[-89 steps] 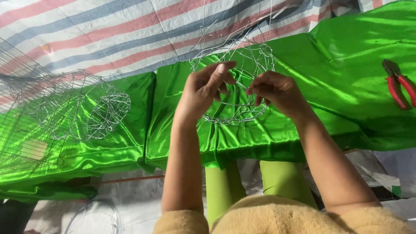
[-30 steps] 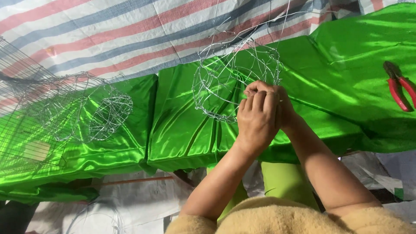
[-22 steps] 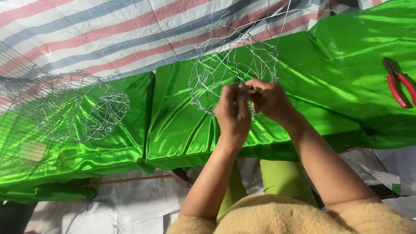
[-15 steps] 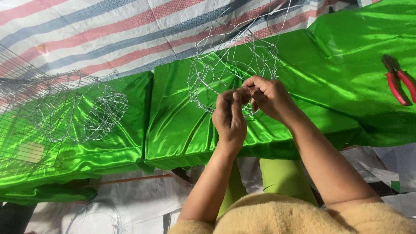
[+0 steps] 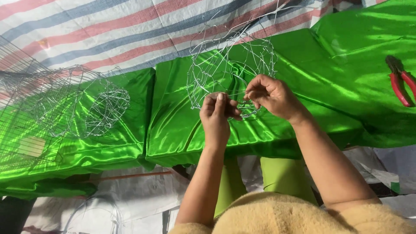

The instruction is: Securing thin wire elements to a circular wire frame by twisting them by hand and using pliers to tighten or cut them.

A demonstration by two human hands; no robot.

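Wire frame (image 5: 225, 69): lying on green-draped tabletop (image 5: 182, 125), twelve o'clock from me. My left hand (image 5: 218, 113) and right hand (image 5: 271, 96) are pinching its lower strands. Red pliers (image 5: 401, 82): three o'clock.

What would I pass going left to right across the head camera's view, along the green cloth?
Flat wire grid → finished wire frame → left hand → right hand, both on the wire frame being worked → red-handled pliers.
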